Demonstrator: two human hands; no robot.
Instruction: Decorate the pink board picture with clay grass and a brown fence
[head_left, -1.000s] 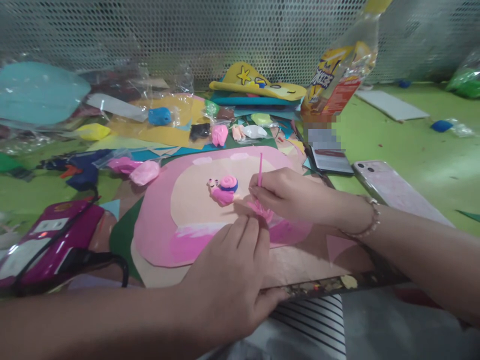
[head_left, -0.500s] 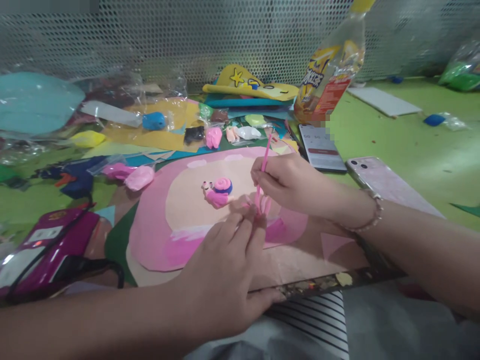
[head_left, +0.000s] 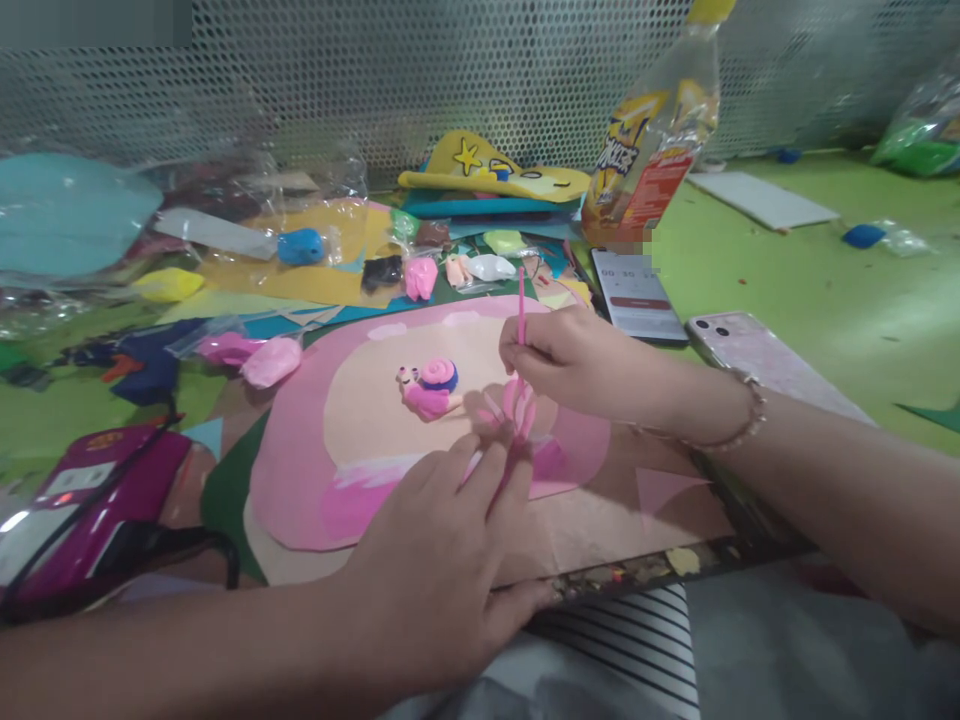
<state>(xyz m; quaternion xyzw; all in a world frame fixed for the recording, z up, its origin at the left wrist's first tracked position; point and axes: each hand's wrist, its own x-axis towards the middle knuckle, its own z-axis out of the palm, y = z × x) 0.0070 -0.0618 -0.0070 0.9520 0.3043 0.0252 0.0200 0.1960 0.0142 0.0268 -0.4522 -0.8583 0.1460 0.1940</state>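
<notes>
Both the right hand (head_left: 559,350) and the left hand (head_left: 442,550) are ungloved, and the forearms (head_left: 847,480) are bare as far as they show. At 3 o'clock a slim bracelet (head_left: 759,412) circles the right wrist, strung with small, pale pinkish beads that look rounded and slightly shiny; its finer detail is blurred. At 5 o'clock shows a pale cloth (head_left: 630,640) crossed by thin, dark, roughly parallel stripes, with plain grey fabric (head_left: 765,650) at 4 o'clock; whether these are clothing on the lap cannot be told.
</notes>
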